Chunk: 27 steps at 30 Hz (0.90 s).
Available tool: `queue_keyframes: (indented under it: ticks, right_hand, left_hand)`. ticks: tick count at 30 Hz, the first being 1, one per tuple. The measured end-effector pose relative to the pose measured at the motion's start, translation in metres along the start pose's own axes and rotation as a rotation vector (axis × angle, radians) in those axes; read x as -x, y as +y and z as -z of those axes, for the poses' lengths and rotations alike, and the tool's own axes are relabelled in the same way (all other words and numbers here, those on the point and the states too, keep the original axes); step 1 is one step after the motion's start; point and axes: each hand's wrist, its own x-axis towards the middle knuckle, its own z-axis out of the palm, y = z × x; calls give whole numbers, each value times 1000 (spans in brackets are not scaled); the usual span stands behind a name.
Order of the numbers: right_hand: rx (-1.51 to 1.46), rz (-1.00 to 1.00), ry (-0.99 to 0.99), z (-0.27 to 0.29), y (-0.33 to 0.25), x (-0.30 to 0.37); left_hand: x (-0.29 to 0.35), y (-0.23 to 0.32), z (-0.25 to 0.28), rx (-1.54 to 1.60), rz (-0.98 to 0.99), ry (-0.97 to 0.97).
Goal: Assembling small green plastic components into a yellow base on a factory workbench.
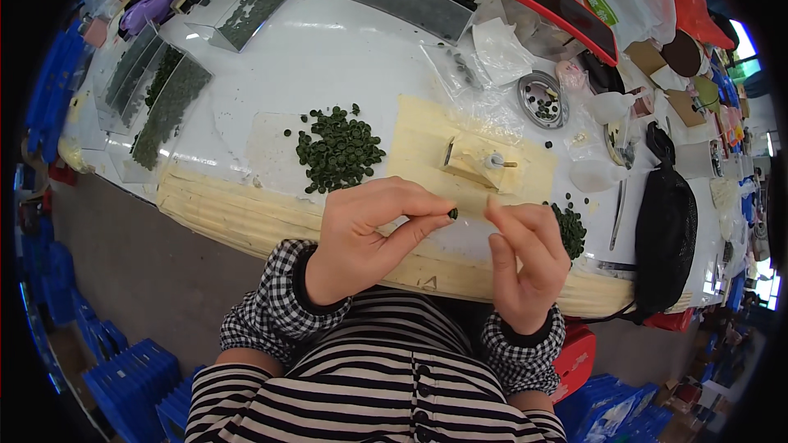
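Observation:
My left hand pinches a small dark green button-like disc between thumb and forefinger. Facing it across a short gap is my right hand, its fingers curled and the thumb apart from the forefinger. Nothing shows in it, though the fingertips are slightly blurred. Beyond both hands, a small block wrapped in cream tape carries an upright white fitting with a metal pin. A heap of similar green discs lies beyond my left hand. Another small pile is partly hidden behind my right hand.
Clear trays of green discs stand at the far left and back. At the right are a red-cased phone, a round metal dish, tweezers and a black mesh pouch. Cream padding lines the front edge.

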Motion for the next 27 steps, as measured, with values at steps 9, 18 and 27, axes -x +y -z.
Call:
queue_keyframes:
  ticks: [9,18,27]
  right_hand:
    - [466,-131,-114,38,11,30]
    - [513,-92,-98,20,14,33]
    - [365,-67,-98,12,7,29]
  left_hand:
    - [24,6,13,-627,-74,-195]
    - [22,12,33,-605,31,-27]
    - [16,6,41,-800,-16,93]
